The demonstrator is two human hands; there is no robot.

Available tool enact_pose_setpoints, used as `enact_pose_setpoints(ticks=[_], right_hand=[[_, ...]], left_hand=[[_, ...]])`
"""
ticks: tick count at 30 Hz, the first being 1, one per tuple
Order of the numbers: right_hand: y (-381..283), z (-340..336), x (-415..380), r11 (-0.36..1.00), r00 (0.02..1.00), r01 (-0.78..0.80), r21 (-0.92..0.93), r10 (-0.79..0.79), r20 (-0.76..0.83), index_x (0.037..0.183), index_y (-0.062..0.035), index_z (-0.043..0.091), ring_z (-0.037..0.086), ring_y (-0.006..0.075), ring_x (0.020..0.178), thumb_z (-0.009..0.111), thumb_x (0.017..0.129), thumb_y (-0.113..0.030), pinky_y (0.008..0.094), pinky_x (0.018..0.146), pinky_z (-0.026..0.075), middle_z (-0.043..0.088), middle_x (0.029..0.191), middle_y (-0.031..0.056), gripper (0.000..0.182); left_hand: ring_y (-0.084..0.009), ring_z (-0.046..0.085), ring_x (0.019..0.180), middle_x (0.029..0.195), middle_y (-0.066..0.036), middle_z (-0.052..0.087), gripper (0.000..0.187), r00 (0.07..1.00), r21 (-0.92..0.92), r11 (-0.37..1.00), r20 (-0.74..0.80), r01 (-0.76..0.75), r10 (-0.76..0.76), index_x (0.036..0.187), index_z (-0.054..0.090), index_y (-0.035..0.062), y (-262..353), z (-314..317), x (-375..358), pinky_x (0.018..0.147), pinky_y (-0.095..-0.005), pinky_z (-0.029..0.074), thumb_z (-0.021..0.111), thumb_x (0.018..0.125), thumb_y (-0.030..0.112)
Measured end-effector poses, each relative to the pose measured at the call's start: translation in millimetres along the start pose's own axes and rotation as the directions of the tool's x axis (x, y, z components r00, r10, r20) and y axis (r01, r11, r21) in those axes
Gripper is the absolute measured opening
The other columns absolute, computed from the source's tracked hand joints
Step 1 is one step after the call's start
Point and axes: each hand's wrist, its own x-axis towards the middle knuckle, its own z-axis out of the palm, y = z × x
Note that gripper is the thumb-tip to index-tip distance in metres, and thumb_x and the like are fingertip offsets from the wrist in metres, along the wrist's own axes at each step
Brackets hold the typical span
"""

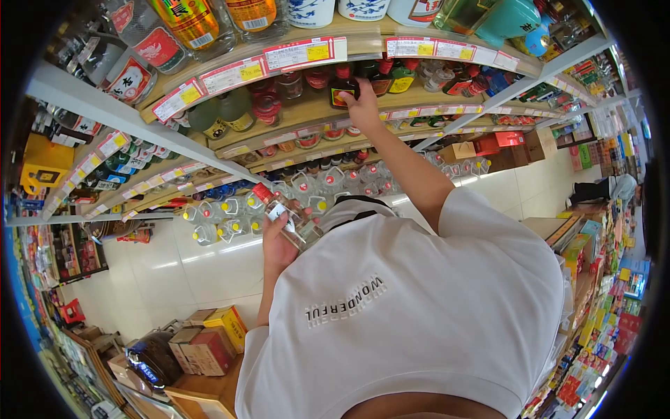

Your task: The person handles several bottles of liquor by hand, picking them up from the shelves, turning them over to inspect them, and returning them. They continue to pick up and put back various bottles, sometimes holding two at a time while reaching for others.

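**Left hand** (278,241): closed round the lower body of a clear bottle (292,218), thumb across the front. The bottle has a red cap and tilts away from the chest, held close in, just above the white T-shirt (419,300). The tilt seems to turn its label towards the eyes.

**Right hand** (364,106): arm stretched out at full reach to the middle shelf (307,115). The fingers curl about the low side of a dark bottle (343,87), apparently a grip, though the far side of the hold is hidden. The dark bottle has a red cap and a yellow-red label. It stands upright in the front row, just behind the shelf lip.

**Shelf stock, same tier:** more small red-capped bottles stand side by side, labels outward, presumably so that they read from the aisle.

**Price tags** (300,52): red-white-yellow strips are fixed along each shelf edge, under the goods they belong to.

**Top tier:** big bottles with amber contents (188,21), and white ceramic jars beside them.

**Lower tiers:** clear jugs (328,180) with coloured caps are packed in rows. The heaviest stock is kept low, probably for ease of lifting.

**Floor** (209,269): pale glossy tile. Cartons (209,342) are stacked at the foot of the aisle.

**Far side:** another rack of small packets (600,314) faces the shelves across the aisle.
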Motion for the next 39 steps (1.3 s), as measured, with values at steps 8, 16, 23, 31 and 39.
enact_pose_setpoints(ticks=[8, 16, 23, 31, 39], right_hand=[[-24.0, -15.5, -7.2, 0.928, 0.993, 0.117, -0.355, -0.097, 0.074, 0.126, 0.0002, 0.052, 0.059, 0.0407, 0.102, 0.073, 0.087, -0.019, 0.0428, 0.085, 0.05, 0.06, 0.113, 0.0215, 0.048], [-32.9, -25.9, -8.2, 0.729, 0.919, 0.368, -0.577, -0.381, 0.104, 0.119, 0.0024, 0.057, 0.06, 0.0407, 0.101, 0.073, 0.086, -0.027, 0.046, 0.08, 0.053, 0.058, 0.115, 0.0193, 0.047], [-34.3, -13.5, -23.6, 0.843, 0.986, 0.151, -0.516, -0.165, 0.018, 0.122, -0.0052, 0.057, 0.063, 0.0404, 0.095, 0.07, 0.088, -0.02, 0.0454, 0.073, 0.056, 0.047, 0.129, 0.0227, 0.039], [-55.4, -15.9, -30.5, 0.768, 0.953, 0.298, -0.566, -0.203, 0.227, 0.138, -0.0297, 0.054, 0.058, 0.0396, 0.105, 0.058, 0.079, 0.001, 0.0443, 0.079, 0.056, 0.039, 0.137, 0.0262, 0.066], [-39.2, -10.5, -16.4, 0.713, 0.939, 0.341, -0.612, -0.229, 0.257, 0.137, -0.0268, 0.052, 0.057, 0.0384, 0.106, 0.06, 0.081, -0.003, 0.0441, 0.088, 0.053, 0.037, 0.138, 0.0255, 0.061]], left_hand=[[-0.0381, 0.062, 0.11, 0.118, -0.013, 0.06, 0.045, 1.0, -0.011, 1.0, 0.024, -0.014, 0.014, 0.13, 0.047, 0.0104, 3.4, -6.7, -1.8, 0.092, -0.0642, 0.052, 0.064, 0.089, 0.01], [-0.0388, 0.062, 0.109, 0.119, -0.014, 0.061, 0.041, 0.998, 0.014, 0.999, -0.052, -0.04, 0.041, 0.128, 0.05, 0.0084, 0.0, -4.3, 4.2, 0.09, -0.0659, 0.052, 0.063, 0.089, 0.011], [-0.0388, 0.062, 0.109, 0.119, -0.012, 0.061, 0.04, 0.999, -0.056, 0.998, -0.035, 0.038, -0.04, 0.128, 0.05, 0.0098, -9.0, -20.4, 18.6, 0.092, -0.0664, 0.05, 0.062, 0.09, 0.013], [-0.0335, 0.06, 0.109, 0.115, -0.013, 0.062, 0.039, 0.995, 0.085, 0.991, -0.021, 0.101, -0.099, 0.126, 0.053, 0.0044, -10.1, -30.3, 16.0, 0.096, -0.0611, 0.048, 0.062, 0.091, 0.02], [-0.0358, 0.063, 0.108, 0.118, -0.011, 0.062, 0.037, 0.998, 0.077, 0.995, 0.011, 0.064, -0.065, 0.126, 0.052, 0.0078, -7.7, -17.9, 19.2, 0.093, -0.0655, 0.049, 0.062, 0.091, 0.015]])
